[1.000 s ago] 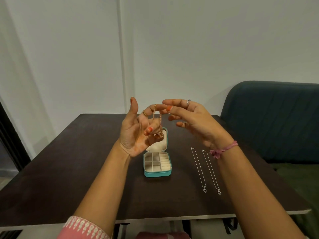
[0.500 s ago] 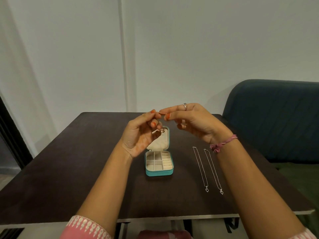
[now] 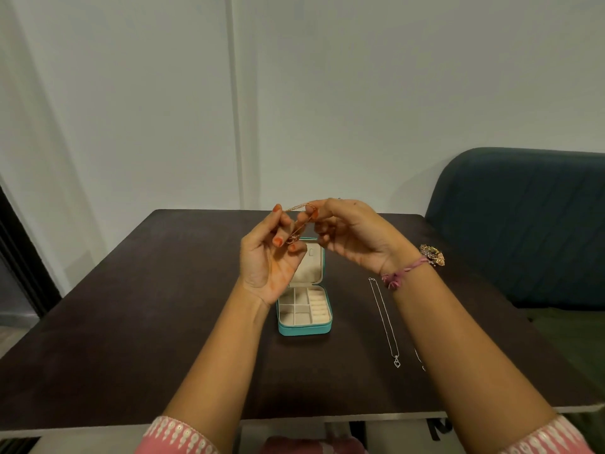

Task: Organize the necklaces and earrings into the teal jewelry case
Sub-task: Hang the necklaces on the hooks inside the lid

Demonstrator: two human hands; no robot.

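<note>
Above the teal case (image 3: 304, 327), both hands, left hand (image 3: 268, 260) and right hand (image 3: 353, 237), pinch a gold necklace (image 3: 299, 207).

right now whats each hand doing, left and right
Left hand: fingers curled, pinching the thin rose-gold chain necklace.
Right hand: fingertips pinching the same chain's other end.

both hands (image 3: 271, 253) lower, closer together, rose-gold necklace (image 3: 299, 207) now taut between fingertips
</note>
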